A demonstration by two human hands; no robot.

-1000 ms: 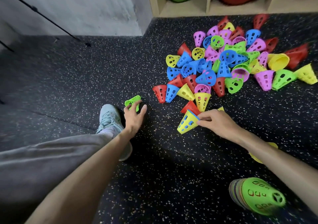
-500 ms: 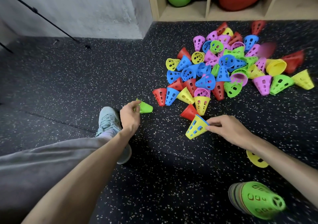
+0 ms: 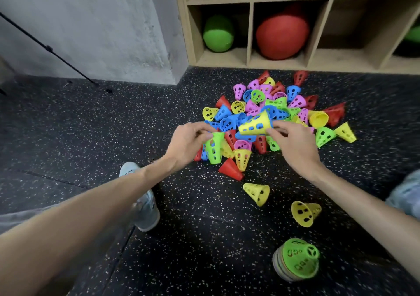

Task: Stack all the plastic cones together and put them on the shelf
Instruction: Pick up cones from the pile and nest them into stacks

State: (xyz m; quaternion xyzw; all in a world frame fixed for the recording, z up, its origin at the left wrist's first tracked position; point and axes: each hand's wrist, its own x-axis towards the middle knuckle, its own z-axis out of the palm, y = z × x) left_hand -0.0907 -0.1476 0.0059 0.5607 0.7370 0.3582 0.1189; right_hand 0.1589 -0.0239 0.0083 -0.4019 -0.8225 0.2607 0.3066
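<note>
The person's left hand [image 3: 185, 142] holds a green cone [image 3: 214, 147] by its wide rim, fingers curled round it, the narrow end pointing down toward the floor [image 3: 102, 125]. The right hand [image 3: 293, 145] pinches a yellow cone [image 3: 255, 125] at its wide end, the cone lying nearly sideways with its narrow tip toward the left hand; a blue rim shows just under it. Both cones hang above the near edge of the pile of cones [image 3: 272, 107], which lies on the speckled black floor in front of the wooden shelf [image 3: 250, 29]. Nearer the person, two yellow cones [image 3: 258, 193] lie apart on their sides, and a stack of cones [image 3: 295, 262] topped by a green one rests near the right forearm. A green ball [image 3: 218, 34] and a red ball [image 3: 281, 37] sit in the shelf's lower compartments.
</note>
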